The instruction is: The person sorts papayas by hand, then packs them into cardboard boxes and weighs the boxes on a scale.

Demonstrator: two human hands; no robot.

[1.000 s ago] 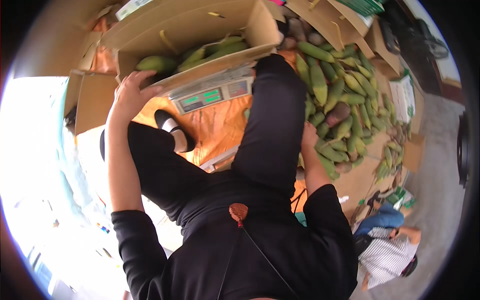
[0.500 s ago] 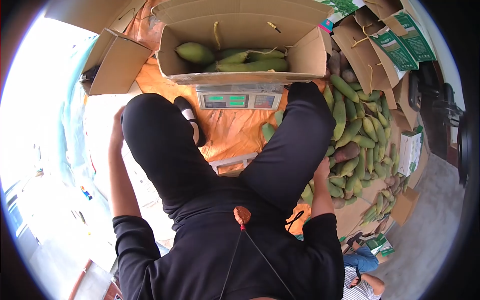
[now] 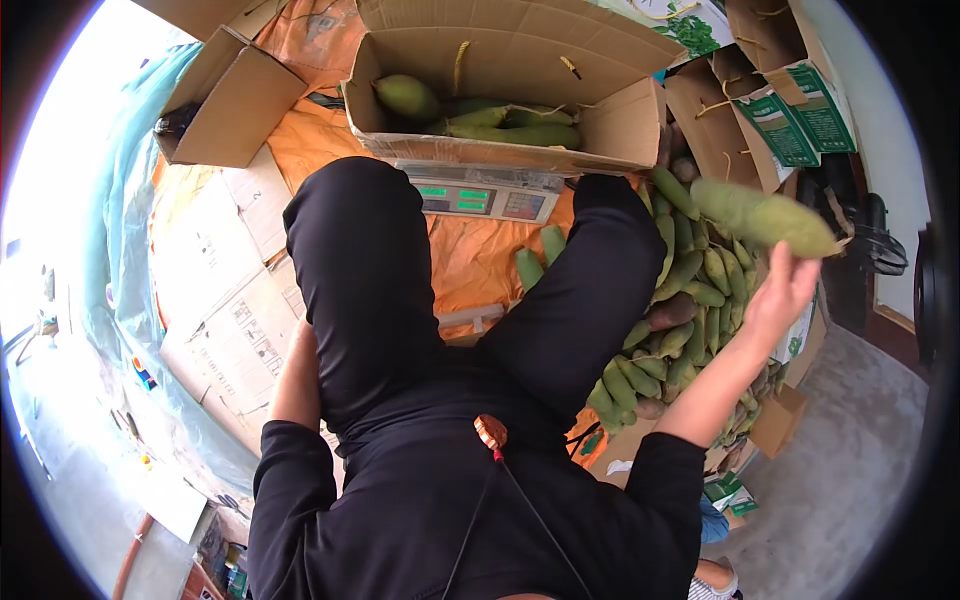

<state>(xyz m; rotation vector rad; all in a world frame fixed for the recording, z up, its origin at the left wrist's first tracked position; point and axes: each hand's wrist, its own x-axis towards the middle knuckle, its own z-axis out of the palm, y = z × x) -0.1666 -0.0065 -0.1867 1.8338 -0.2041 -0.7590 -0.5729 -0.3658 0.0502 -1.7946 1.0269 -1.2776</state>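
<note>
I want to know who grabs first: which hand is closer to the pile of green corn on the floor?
Right. The right hand is raised just above the corn pile, holding one green ear. The left hand is hidden behind the person's knee, on the far side from the pile.

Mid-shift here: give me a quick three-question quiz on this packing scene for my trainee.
1. True or false: the right hand holds a green fruit in the air.
2. What does the open cardboard box sit on? A) scale B) chair C) bare floor
3. Fill in: the loose fruit pile lies on the person's ___ side.

Key: 1 true; 2 A, the scale; 3 right. The left hand is hidden behind the knee.
</note>
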